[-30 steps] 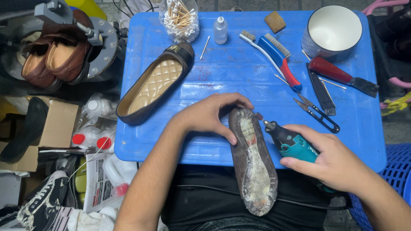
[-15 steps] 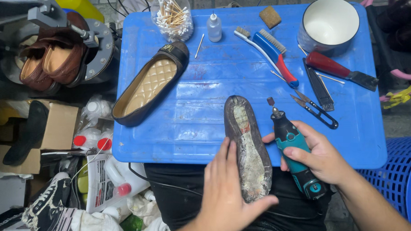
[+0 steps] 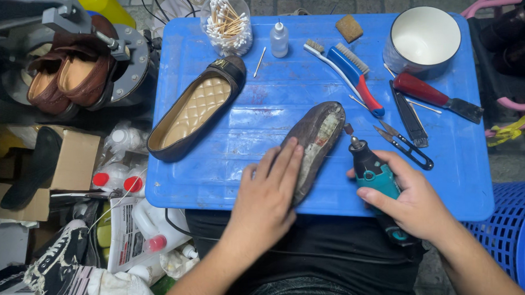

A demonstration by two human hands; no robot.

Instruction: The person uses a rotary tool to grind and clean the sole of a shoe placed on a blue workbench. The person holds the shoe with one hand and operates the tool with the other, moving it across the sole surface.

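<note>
Pressing under the left hand (image 3: 269, 197), the upturned shoe (image 3: 316, 140) lies flat.

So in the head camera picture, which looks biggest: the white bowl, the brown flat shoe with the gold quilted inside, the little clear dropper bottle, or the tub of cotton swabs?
1. Brown flat shoe with gold quilted inside
2. White round bowl
3. Clear tub of cotton swabs
4. Little clear dropper bottle

Sole (image 3: 318, 138) left of rotary tool (image 3: 373, 173)
</note>
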